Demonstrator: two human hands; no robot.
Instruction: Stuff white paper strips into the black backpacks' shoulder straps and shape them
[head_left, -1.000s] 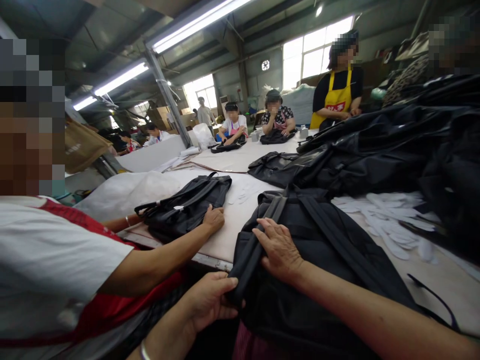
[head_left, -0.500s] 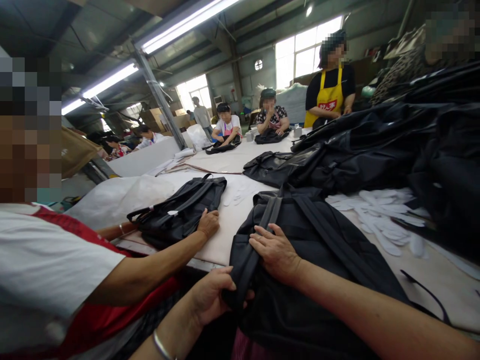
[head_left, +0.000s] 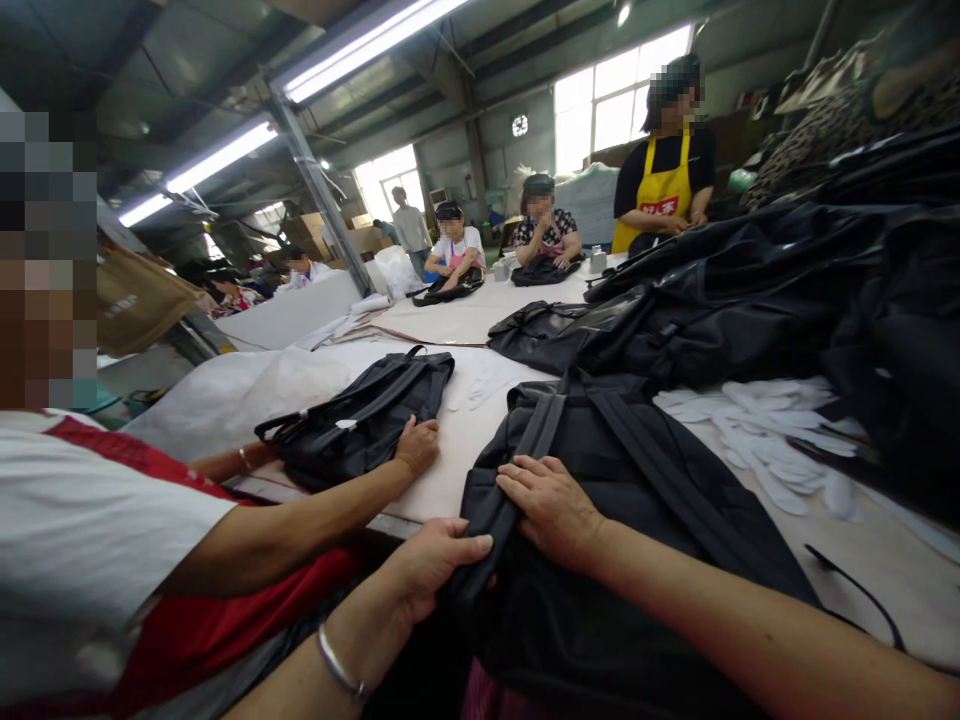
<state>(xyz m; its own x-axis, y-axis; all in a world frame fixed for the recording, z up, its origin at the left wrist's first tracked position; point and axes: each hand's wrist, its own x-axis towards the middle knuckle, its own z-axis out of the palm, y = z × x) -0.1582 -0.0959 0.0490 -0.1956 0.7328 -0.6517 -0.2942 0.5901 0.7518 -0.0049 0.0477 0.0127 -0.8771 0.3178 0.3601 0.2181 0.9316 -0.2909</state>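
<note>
A black backpack (head_left: 645, 500) lies back-up in front of me, hanging over the table's near edge. My left hand (head_left: 435, 562) is closed on the lower end of its left shoulder strap (head_left: 517, 470). My right hand (head_left: 551, 505) lies on the backpack beside that strap, fingers curled against it. The right strap runs diagonally across the pack.
A person in a white and red top sits close at my left, one hand (head_left: 418, 445) on a second black backpack (head_left: 367, 420). Black bags (head_left: 750, 300) are piled at the right, with white flat pieces (head_left: 772, 430) below them. Other people work at the far end of the table (head_left: 480, 315).
My left hand has shifted slightly up and right along the strap's end. My right hand has slid a little toward me on the backpack. The neighbour's hand stays on the other bag.
</note>
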